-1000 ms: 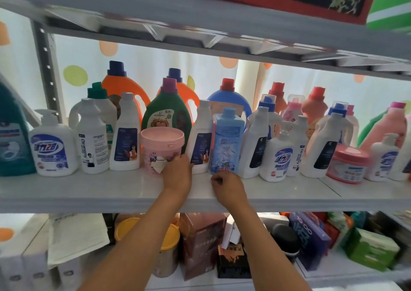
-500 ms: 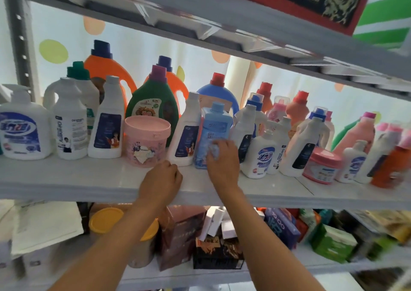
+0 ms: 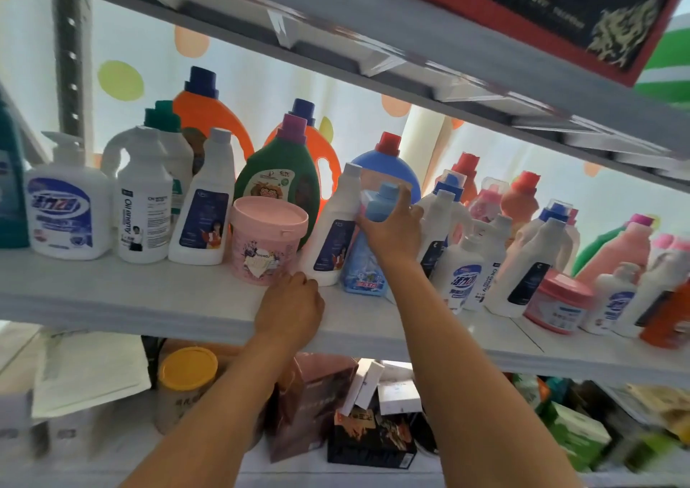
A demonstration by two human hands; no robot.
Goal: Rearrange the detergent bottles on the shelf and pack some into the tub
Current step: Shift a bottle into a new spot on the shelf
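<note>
- The right hand (image 3: pixel 392 231) grips the light blue bottle (image 3: pixel 367 267) (near its top), just right of the pink tub (image 3: pixel 267 239).
- The left hand (image 3: pixel 289 310) rests curled on the shelf (image 3: pixel 112 297), below the tub, holding nothing.

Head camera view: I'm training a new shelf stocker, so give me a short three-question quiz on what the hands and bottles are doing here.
1. True or false: the right hand has its grip on the light blue bottle.
2. Multiple choice: the left hand is at A) the green bottle's cap, B) the shelf's front edge beside the pink tub, C) the yellow-lidded jar below.
3. Fill in: the tall white bottle stands between the pink tub and the ____ bottle.

Key: 1 true; 2 B; 3 light blue.
</note>
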